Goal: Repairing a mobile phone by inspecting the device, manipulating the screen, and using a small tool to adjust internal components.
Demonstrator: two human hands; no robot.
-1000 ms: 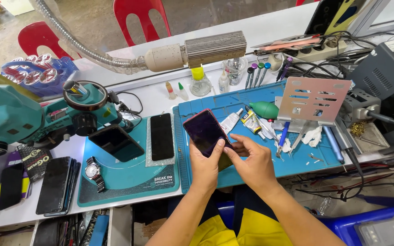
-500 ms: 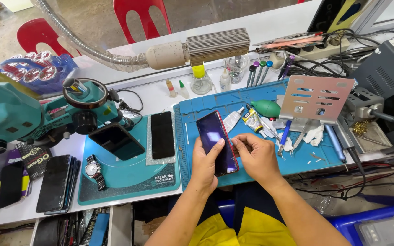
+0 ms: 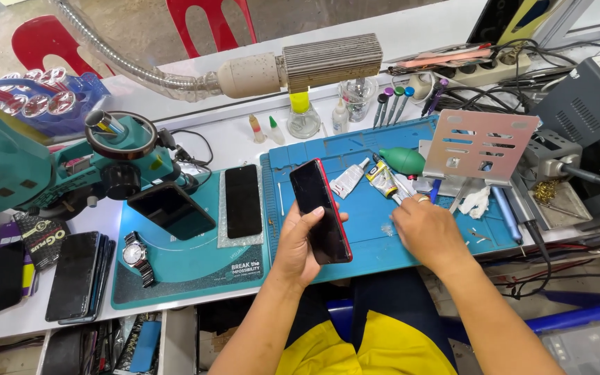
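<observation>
Gripping a phone, the left hand has its fingers clamped round the slab: thumb on the near long edge, the others wrapped behind. Phone is a thin glossy black rectangle with a red rim, screen dark, tilted, held just above the blue mat. Mat looks like matte rubber, ridged along the far edge.

Right hand rests palm-down on the mat, right of the phone and not touching it. Its fingers lie curled together at the tubes; whether they pinch anything, cannot tell. A ring shows on one finger.

Just beyond the right fingers: a soft white tube and a yellow-labelled tube, both crinkled, lying flat. Farther out, a smooth green rubber bulb and a pale perforated metal stand, propped at a slant. A crumpled white wipe lies right of the fingers.

Left of the left fingers: a teal mat on the white table, carrying a flat black phone on a clear sheet, a steel-banded watch, and a dark glass panel under the teal microscope. Above, a ribbed hose ends in a finned grey nozzle.
</observation>
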